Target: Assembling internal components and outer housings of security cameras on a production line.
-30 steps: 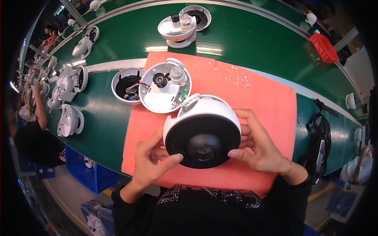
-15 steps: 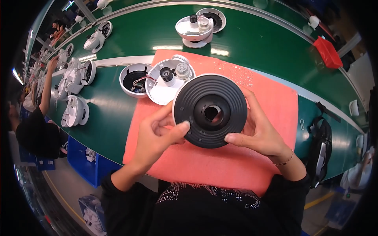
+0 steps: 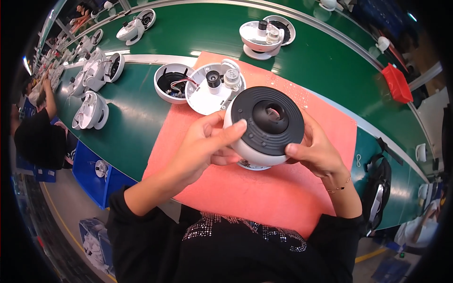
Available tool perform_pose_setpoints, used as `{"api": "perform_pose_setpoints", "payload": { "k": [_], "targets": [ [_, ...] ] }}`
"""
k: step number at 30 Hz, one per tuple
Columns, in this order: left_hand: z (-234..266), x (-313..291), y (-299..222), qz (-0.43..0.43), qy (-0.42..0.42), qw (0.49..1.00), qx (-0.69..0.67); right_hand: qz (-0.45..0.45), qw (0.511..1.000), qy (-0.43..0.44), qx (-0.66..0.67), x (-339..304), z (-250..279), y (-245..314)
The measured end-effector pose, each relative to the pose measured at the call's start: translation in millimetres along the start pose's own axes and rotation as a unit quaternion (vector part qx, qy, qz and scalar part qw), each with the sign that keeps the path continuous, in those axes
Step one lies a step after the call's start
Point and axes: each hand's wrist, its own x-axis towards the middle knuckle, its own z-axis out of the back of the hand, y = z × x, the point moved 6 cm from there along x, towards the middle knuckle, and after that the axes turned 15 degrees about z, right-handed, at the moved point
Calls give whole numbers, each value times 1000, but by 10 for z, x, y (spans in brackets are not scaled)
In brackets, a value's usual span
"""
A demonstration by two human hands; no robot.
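Note:
A round white housing with a black ribbed face (image 3: 291,125) is held over the pink mat (image 3: 226,188), tilted so its white near side shows. The face has a dark central opening and small marks near its left edge. My left hand (image 3: 205,146) grips the left side, its thumb on the black rim. Opposite, my right hand (image 3: 323,153) grips the right side, thumb on the lower rim. Part of a white base shows underneath. Just beyond, an open white shell (image 3: 200,101) holds a black cylinder and a clear round part; wires run to a second white shell (image 3: 163,96).
Similar white units (image 3: 89,111) stand along the green bench (image 3: 127,127) at left. Another unit (image 3: 259,40) sits on the green surface ahead. A red bin (image 3: 396,84) is at far right, a black bag (image 3: 380,184) nearer. A co-worker (image 3: 40,137) is at left.
The housing has tipped back from facing me squarely, so its white side and base now show. Both hands keep hold of it. The view has also shifted slightly.

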Motion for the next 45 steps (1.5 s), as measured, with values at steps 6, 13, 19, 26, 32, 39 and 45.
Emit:
{"api": "perform_pose_setpoints", "payload": {
  "k": [6,13,19,26,32,39,45],
  "targets": [
    [-18,-73,-54,3,12,1000,13,60,993,47,-92,-17,39,-33],
    [36,-196,-1,-152,-84,960,218,173,929,111,-306,-334,-56,40],
    [82,-202,-39,-233,-171,894,343,30,982,26,-183,-87,21,54],
    [130,-35,-190,-205,-203,847,447,79,913,16,-399,310,154,143],
    [166,108,-243,-183,-183,825,503,81,868,41,-489,391,165,141],
    [132,38,-258,-237,-195,802,513,151,838,50,-521,251,186,107],
    [10,-119,-257,-306,-195,763,535,266,847,24,-460,79,138,226]
  ]
}}
